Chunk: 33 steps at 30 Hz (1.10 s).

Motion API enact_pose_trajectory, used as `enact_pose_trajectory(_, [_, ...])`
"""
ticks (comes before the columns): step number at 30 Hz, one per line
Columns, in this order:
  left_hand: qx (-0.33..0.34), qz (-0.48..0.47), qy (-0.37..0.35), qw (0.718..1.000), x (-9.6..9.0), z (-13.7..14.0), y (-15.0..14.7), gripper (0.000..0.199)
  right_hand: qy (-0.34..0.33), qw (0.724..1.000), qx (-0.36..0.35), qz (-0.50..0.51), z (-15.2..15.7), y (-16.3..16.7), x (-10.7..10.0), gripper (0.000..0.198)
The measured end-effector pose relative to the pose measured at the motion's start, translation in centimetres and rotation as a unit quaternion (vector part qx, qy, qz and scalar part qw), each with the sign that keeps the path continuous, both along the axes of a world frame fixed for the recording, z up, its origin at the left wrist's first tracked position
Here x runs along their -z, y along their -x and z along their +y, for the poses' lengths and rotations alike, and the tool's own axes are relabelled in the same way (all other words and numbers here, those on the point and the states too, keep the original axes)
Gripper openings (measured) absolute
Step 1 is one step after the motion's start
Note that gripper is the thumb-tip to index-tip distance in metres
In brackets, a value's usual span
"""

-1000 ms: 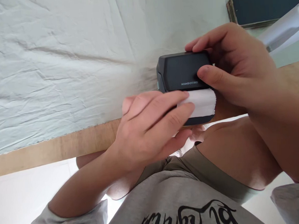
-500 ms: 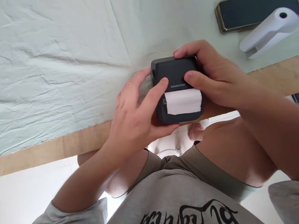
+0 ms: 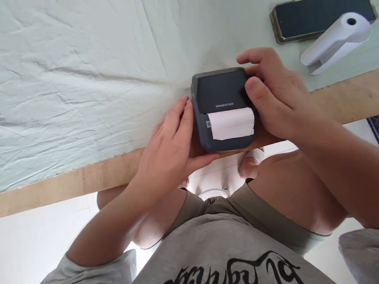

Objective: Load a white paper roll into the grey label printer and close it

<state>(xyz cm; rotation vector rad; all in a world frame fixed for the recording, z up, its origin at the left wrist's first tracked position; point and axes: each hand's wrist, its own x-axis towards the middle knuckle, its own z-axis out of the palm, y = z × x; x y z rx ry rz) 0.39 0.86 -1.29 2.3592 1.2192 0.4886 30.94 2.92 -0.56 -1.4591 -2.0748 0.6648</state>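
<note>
We log the black printer (image 3: 221, 88) between our left hand (image 3: 167, 147) and right hand (image 3: 279, 98), paper strip (image 3: 232, 124) facing us, long axis running away from us. The left grasps its side; the right curls alongside, grip unclear.

Cloth-covered wooden table (image 3: 51, 190), bright white floor (image 3: 32, 246)

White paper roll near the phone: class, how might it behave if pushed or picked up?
The paper roll may roll, being cylindrical, though its loose flap could brake it. That thin-looking flap would probably sag when lifted.
</note>
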Motion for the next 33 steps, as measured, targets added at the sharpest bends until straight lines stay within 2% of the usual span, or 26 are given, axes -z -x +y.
enact_pose_trajectory(4, [0.002, -0.024, -0.043, 0.999, 0.4, 0.1, -0.2, 0.111, 0.004, 1.0, -0.001, -0.012, 0.0, 0.4, -0.5, 0.108])
enact_pose_trajectory(12, [-0.018, -0.045, -0.048, 0.998, 0.1, -0.1, -1.1, 0.098, 0.011, 0.999, -0.034, -0.026, 0.2, 0.0, -0.7, 0.108])
enact_pose_trajectory(16, [-0.009, -0.023, -0.008, 1.0, -0.1, 0.0, -0.6, 0.107, 0.021, 0.997, -0.055, -0.051, 0.5, -1.5, -0.3, 0.103])
enact_pose_trajectory(19, [-0.007, -0.023, 0.018, 1.0, -0.3, 0.3, -0.2, 0.108, -0.018, 0.998, -0.012, -0.051, 0.4, -1.8, -0.7, 0.105])
enact_pose_trajectory(21, [0.003, -0.025, 0.013, 1.0, -0.5, 0.3, -0.2, 0.101, -0.069, 0.996, 0.04, -0.041, 0.0, -1.3, -1.5, 0.094])
enact_pose_trajectory(23, [0.014, -0.015, 0.004, 1.0, -0.6, 0.3, -0.2, 0.097, -0.104, 0.991, 0.075, -0.023, -0.5, -0.2, -2.3, 0.069])
enact_pose_trajectory(26, [0.022, 0.001, -0.007, 1.0, -0.6, 0.2, 0.0, 0.098, -0.133, 0.989, 0.063, -0.01, -0.9, 1.3, -3.4, 0.034])
enact_pose_trajectory(28, [0.029, 0.004, -0.01, 1.0, -0.6, 0.2, 0.1, 0.102, -0.131, 0.99, 0.052, -0.017, -0.8, 1.9, -4.1, 0.03])
enact_pose_trajectory(33, [0.035, -0.008, -0.015, 0.999, -0.5, 0.0, 0.3, 0.104, -0.029, 0.996, 0.076, -0.018, 0.1, 2.0, -5.5, 0.036])
